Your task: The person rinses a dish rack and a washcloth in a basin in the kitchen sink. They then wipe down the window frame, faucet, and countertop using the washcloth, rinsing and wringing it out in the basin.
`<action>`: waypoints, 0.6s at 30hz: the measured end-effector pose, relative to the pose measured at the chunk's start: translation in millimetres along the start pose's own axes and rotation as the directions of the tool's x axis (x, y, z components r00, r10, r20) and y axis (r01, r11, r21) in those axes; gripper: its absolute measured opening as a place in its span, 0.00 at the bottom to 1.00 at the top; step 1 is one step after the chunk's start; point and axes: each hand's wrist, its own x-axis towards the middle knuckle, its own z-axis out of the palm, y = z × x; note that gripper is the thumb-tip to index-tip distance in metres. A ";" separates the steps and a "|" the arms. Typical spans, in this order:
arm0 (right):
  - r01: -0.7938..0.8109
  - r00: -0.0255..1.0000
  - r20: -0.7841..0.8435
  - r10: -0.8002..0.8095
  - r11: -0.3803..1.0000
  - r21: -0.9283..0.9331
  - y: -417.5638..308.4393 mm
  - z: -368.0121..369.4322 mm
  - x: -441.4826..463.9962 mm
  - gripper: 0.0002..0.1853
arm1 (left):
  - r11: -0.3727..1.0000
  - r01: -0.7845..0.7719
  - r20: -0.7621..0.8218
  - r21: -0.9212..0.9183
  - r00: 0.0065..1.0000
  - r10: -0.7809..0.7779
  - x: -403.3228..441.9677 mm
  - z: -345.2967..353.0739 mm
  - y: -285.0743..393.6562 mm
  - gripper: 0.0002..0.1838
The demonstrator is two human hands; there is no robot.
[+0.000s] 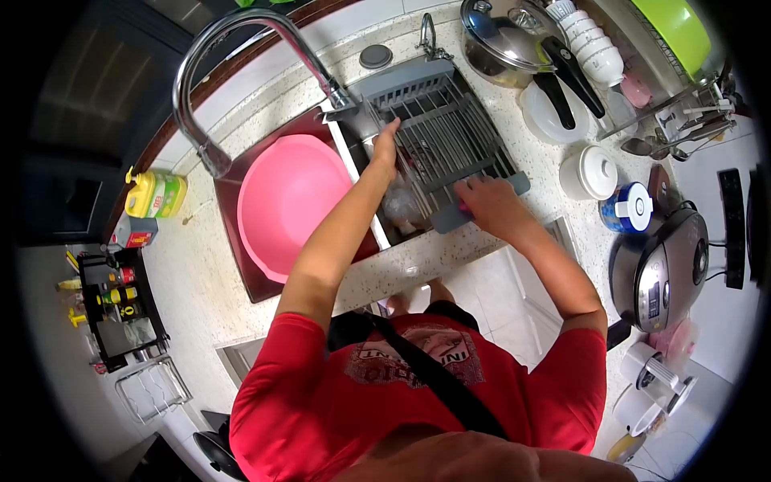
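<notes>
A grey dish drying rack (450, 136) with slats lies across the right basin of the sink. My left hand (385, 150) is at the rack's left side, its thumb along the edge and its other fingers hidden below; it appears to grip the rack. At the rack's near end my right hand (487, 201) is closed, fingers curled down. A small bit of pink-purple (464, 207) shows under its fingertips, too little to name. Through the gap beside the rack, a clear plastic bag (400, 205) shows in the basin.
A pink basin (293, 201) fills the left sink bowl, under a curved chrome faucet (183, 104). A yellow soap bottle (157, 194) stands at left. A pressure cooker (506, 44), white lidded pot (590, 173), blue canister (628, 207) and rice cooker (662, 269) line the right counter.
</notes>
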 end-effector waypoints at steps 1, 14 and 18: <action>0.066 0.998 -0.001 -0.066 0.997 -0.029 12.0 18.9 6.0 0.19 | 0.999 0.031 -0.031 0.022 0.999 -0.030 7.9 0.4 -2.6 0.26; 0.242 0.957 -0.132 -0.258 0.962 -0.129 7.7 48.0 32.1 0.04 | 0.995 0.085 -0.016 -0.047 0.996 -0.085 23.2 -21.4 -10.7 0.21; 0.276 0.942 -0.155 -0.299 0.948 -0.156 7.4 46.0 37.1 0.03 | 0.987 0.122 -0.029 -0.100 0.992 -0.125 31.5 -37.5 -19.3 0.20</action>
